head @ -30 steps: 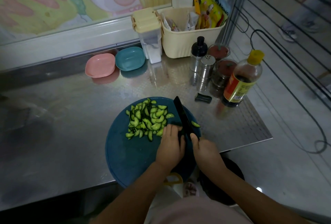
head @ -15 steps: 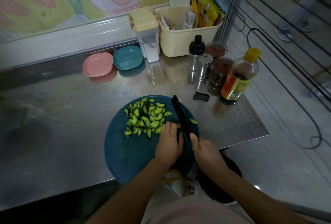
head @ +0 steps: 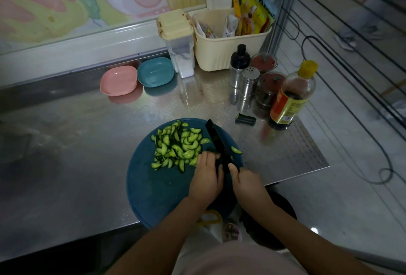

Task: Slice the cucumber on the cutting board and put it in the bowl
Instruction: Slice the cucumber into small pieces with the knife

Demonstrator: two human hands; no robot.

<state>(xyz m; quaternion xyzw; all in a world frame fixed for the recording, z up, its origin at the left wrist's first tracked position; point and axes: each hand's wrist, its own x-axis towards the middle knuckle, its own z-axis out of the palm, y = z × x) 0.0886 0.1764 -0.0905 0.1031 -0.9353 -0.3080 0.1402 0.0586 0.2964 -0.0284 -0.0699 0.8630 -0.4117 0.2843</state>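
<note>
Landmark: the round blue cutting board (head: 158, 191); every place below is given relative to it.
Change: very little moves over the last second. The knife (head: 216, 140) keeps its slant across the board's right half, and both hands stay at its near end. The pile looks no bigger.
Right hand (head: 248, 184): at the board's right near edge, wrapped round the knife's handle, with one finger lying forward along it.
Left hand (head: 206, 178): on the board just left of the blade, its fingers bent down with the tips against the blade. What is under them is hidden, so I cannot tell whether it holds a last piece.
Cucumber slices (head: 178, 147): heaped on the board's far left part, with one stray slice (head: 236, 150) just right of the blade.
Bowls: a pink bowl (head: 118, 80) and a teal bowl (head: 154, 72) sit well beyond the board's far edge. Neither appears to hold any cucumber.
Meaning: slicing looks nearly finished, with any remnant small enough to hide under the fingers. The transfer to a bowl is not yet begun.
</note>
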